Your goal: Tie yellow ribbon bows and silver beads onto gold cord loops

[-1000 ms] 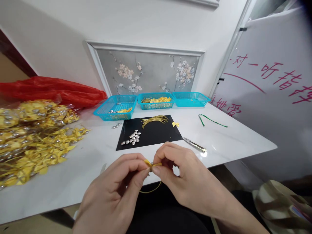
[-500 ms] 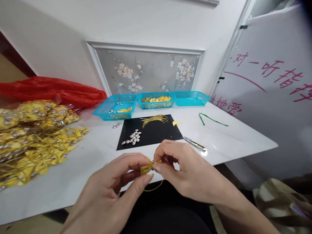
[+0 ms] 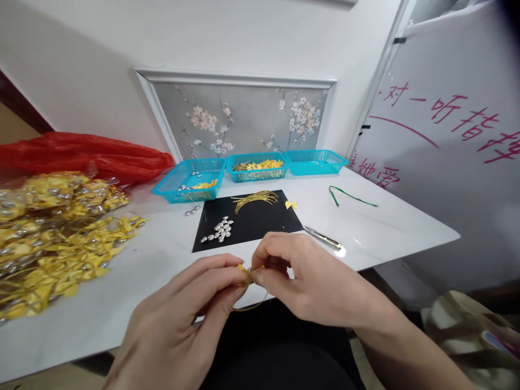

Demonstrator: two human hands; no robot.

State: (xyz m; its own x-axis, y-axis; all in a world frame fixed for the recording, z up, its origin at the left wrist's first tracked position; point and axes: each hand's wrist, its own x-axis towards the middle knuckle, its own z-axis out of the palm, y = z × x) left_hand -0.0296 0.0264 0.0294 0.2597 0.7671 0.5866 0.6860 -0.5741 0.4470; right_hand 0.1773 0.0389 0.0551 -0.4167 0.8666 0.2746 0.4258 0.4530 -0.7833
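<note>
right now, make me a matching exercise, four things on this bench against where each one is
Things:
1 silver beads
2 corded yellow bow
3 thread snips
4 green ribbon

Places:
a pinched between left hand and right hand
b on the white table, just right of the black mat
c on the black mat, left part
d on the white table near the rightmost blue basket

Pairs: 1-c, 2-a, 3-b, 4-d

Left hand (image 3: 182, 319) and right hand (image 3: 309, 281) meet at a yellow bow (image 3: 246, 272), thumb and forefinger of each pinched onto it. The left wrist lies below-left of the bow, the right wrist below-right, knuckles uppermost.
</note>
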